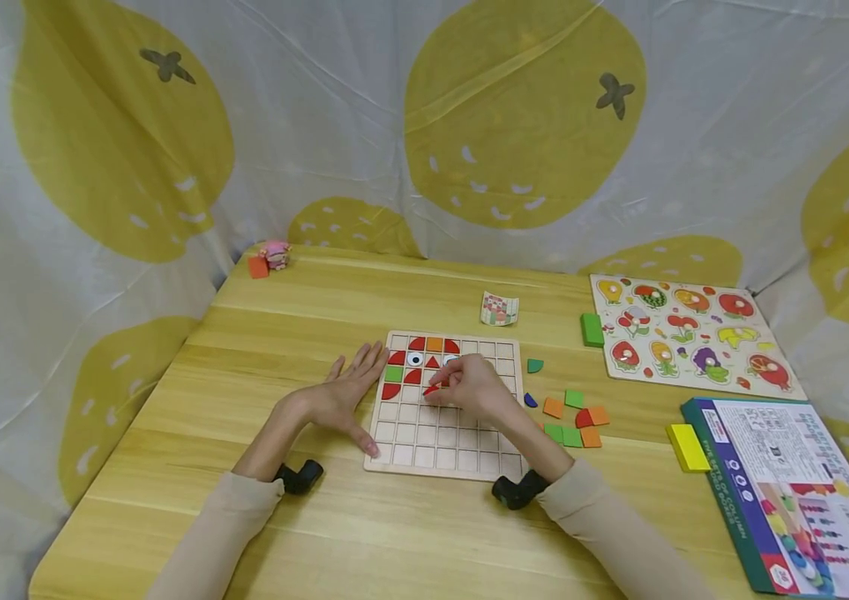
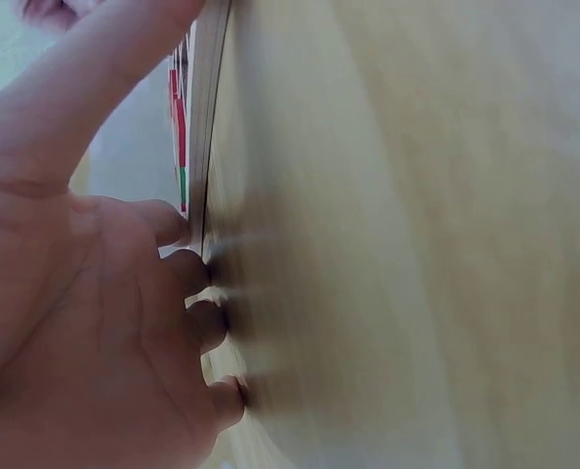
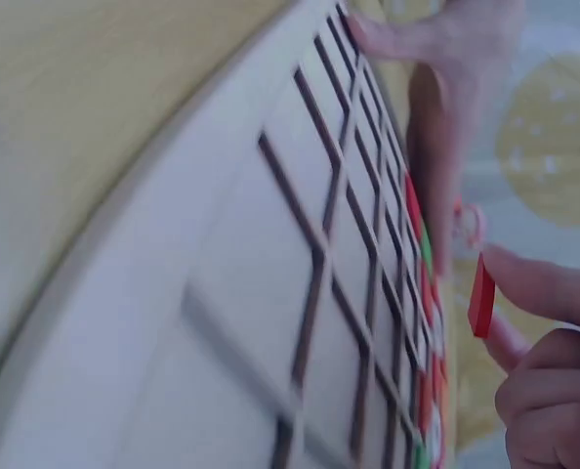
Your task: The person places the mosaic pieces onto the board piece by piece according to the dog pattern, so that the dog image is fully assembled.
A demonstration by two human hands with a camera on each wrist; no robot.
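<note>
A wooden grid board [image 1: 403, 454] lies on the table, its upper left squares filled with red, orange and green pieces and a tile with an eye [image 1: 415, 359]. Over the middle of the board, my right hand [image 1: 475, 387] pinches a small red mosaic piece [image 3: 481, 299] between thumb and finger; the piece is tilted edge-on in the right wrist view. With fingers spread, my left hand [image 1: 342, 400] rests along the board's left edge, its thumb at the lower left corner. The right hand hides part of the grid in the head view.
Loose green, orange and red pieces [image 1: 572, 435] lie right of the board, with a blue piece [image 1: 530, 400]. Behind it is a pattern card [image 1: 499, 309]. A fruit puzzle [image 1: 694, 337] and a box [image 1: 791, 492] lie at right; a pink figurine [image 1: 275, 255] stands far left.
</note>
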